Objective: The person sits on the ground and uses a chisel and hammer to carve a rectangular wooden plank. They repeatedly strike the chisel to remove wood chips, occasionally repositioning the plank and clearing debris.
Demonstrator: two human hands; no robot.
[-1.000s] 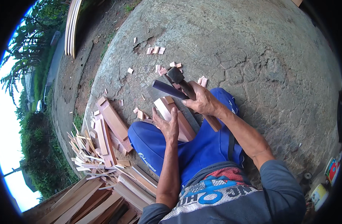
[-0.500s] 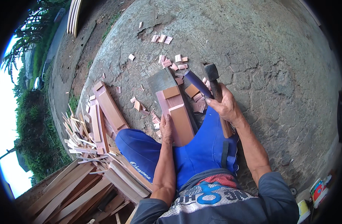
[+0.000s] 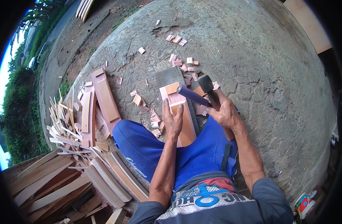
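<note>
A notched wooden piece [image 3: 185,123] lies lengthwise on a dark grey board [image 3: 168,77] between my legs, its near end against my blue trousers. My left hand [image 3: 172,122] is over its left edge with fingers stretched out and thumb apart, holding nothing; whether it touches the wood I cannot tell. My right hand [image 3: 227,114], right of the wood, is closed round a hammer [image 3: 205,84] with a dark head and wooden handle. The same hand also holds a tool with a purple cylindrical handle [image 3: 193,95], slanting over the notch; its other end is hidden by the hand.
Small wood offcuts [image 3: 176,40] are scattered over the rough concrete [image 3: 253,71]. To the left lie more notched pieces [image 3: 105,95] and a heap of thin wood strips [image 3: 68,130]. Long planks [image 3: 48,175] are piled at the lower left. A pale panel [image 3: 309,24] stands at the upper right.
My left hand has let go of the wood's left edge and its fingers have spread upward. The purple handle has tilted further left, over the notch. The view has shifted slightly.
</note>
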